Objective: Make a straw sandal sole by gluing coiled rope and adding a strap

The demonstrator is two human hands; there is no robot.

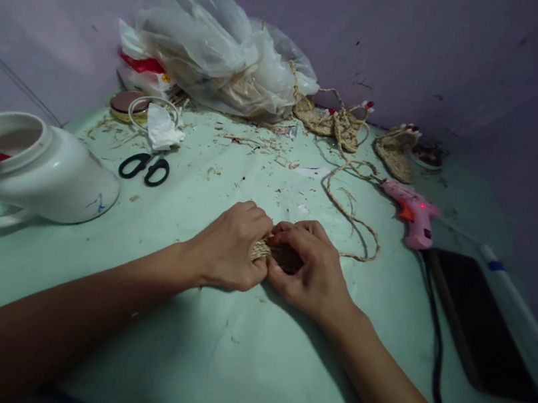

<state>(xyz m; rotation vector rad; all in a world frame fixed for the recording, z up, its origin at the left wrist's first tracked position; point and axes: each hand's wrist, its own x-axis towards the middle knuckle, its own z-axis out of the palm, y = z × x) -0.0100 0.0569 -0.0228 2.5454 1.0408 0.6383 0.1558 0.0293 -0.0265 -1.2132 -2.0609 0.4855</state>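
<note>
Between my two hands is a small piece of woven straw braid (260, 249), mostly covered by the fingers. My left hand (237, 244) is closed over its left part, knuckles up. My right hand (313, 262) pinches its right side with thumb and fingers, and a dark brown patch shows inside the curl of that hand. A braided straw cord (374, 244) lies on the table just right of my right hand; whether it joins the held piece is hidden. The hands touch or nearly touch each other.
A white mug (69, 182) with a red stick stands left, near black-handled scissors (145, 168). A pink glue gun (411, 213) and a dark phone (483, 324) lie right. Behind are a plastic bag (211, 45), straw slippers (317, 116) and scattered straw scraps.
</note>
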